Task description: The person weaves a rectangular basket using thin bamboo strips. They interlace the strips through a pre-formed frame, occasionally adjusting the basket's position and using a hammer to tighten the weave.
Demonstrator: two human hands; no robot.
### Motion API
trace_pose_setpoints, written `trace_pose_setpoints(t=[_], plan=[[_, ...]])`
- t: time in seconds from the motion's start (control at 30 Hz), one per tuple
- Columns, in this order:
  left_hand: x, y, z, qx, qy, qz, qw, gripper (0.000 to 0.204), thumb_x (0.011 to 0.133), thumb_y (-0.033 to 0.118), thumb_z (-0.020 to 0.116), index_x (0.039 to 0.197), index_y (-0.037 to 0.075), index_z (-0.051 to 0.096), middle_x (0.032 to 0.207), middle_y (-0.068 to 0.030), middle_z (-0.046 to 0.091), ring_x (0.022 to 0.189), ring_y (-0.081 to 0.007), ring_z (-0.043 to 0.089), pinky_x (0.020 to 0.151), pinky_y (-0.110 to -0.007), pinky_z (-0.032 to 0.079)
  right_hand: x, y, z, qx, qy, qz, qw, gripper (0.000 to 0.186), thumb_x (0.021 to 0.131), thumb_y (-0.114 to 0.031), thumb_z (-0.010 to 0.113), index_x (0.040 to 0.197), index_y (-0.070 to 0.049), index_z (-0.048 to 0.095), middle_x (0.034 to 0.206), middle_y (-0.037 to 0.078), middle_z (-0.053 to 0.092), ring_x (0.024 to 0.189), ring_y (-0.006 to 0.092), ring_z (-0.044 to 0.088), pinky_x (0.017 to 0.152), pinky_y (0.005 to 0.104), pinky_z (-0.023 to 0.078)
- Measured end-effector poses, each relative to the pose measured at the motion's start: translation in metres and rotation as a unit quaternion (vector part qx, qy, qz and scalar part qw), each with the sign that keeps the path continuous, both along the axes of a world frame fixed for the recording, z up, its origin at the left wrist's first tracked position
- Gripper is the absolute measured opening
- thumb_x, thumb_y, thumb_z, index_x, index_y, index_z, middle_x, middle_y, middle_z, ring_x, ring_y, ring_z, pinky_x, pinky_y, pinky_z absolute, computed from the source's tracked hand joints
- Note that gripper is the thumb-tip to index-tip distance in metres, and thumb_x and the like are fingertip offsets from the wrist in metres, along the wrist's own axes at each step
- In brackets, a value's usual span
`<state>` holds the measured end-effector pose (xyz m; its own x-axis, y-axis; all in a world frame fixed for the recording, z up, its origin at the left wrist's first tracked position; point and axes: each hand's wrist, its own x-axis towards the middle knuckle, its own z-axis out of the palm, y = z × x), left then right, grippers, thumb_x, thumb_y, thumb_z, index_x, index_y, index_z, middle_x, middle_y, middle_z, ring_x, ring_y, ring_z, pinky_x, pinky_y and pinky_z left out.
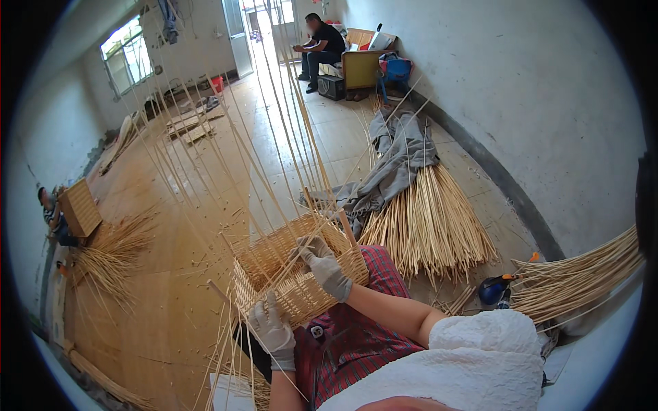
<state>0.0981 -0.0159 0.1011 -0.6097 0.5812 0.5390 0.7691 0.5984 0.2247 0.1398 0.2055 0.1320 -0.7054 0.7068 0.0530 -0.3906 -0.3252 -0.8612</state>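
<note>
A half-woven rectangular wicker basket (301, 299) rests tilted on my lap, with long upright rods (282, 116) rising from its walls. Short wooden pegs (348, 227) stand at its corners. My left hand (272, 330), in a pale glove, is closed against the lower left of the near wall. Over the near rim, my gloved right hand (324, 268) is bent around the wicker, its fingers curled inside the basket beside crossing rods. Parts of the fingertips are hidden by the weave. Several loose rod ends hang by my left hand.
A big bundle of rods (432, 222), partly under grey cloth (404, 147), lies right of the basket. Another bundle (582, 277) is at far right, near a dark blue tool (495, 289). Two people sit farther off: one by the door (322, 51), one at left (53, 212).
</note>
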Motion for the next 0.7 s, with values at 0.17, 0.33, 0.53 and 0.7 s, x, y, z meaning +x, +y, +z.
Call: trace_pose_setpoints(t=[0.17,0.33,0.53,0.7], plan=[[0.001,-0.001,-0.002,0.001,0.004,0.004,1.000,0.080,0.078,0.020,0.082,0.153,0.020,0.054,0.138,-0.0148,0.052,0.129,-0.0394,0.049,0.115,-0.054,0.039,0.001,-0.003,0.003,-0.002,-0.003,-0.002,1.000,0.016,0.107,-0.014,0.061,0.123,-0.014,0.063,0.107,0.003,0.075,0.093,0.0108,0.073,0.059,0.0220,0.052],[0.000,-0.001,0.001,0.008,0.013,-0.006,1.000,0.079,0.078,0.016,0.080,0.153,0.018,0.054,0.138,-0.0155,0.052,0.129,-0.0391,0.049,0.114,-0.053,0.041,0.001,-0.003,0.001,-0.006,-0.008,-0.003,1.000,0.015,0.107,-0.016,0.061,0.122,-0.014,0.064,0.108,0.003,0.076,0.094,0.0105,0.072,0.060,0.0219,0.052],[-0.001,0.000,0.004,0.007,-0.008,-0.016,1.000,0.083,0.076,0.012,0.080,0.154,0.018,0.053,0.137,-0.0159,0.052,0.129,-0.0386,0.049,0.113,-0.052,0.042,0.004,0.001,0.005,-0.027,0.050,0.054,0.997,0.018,0.108,-0.020,0.061,0.124,-0.013,0.064,0.108,0.002,0.075,0.093,0.0090,0.071,0.060,0.0217,0.053],[0.000,-0.001,0.010,0.009,-0.017,-0.015,1.000,0.087,0.074,0.009,0.081,0.155,0.017,0.051,0.139,-0.0173,0.050,0.132,-0.0393,0.047,0.113,-0.052,0.041,-0.007,0.009,0.013,0.073,0.028,0.124,0.989,0.025,0.108,-0.019,0.060,0.130,-0.010,0.059,0.110,0.005,0.074,0.099,0.0134,0.073,0.064,0.0228,0.057]])
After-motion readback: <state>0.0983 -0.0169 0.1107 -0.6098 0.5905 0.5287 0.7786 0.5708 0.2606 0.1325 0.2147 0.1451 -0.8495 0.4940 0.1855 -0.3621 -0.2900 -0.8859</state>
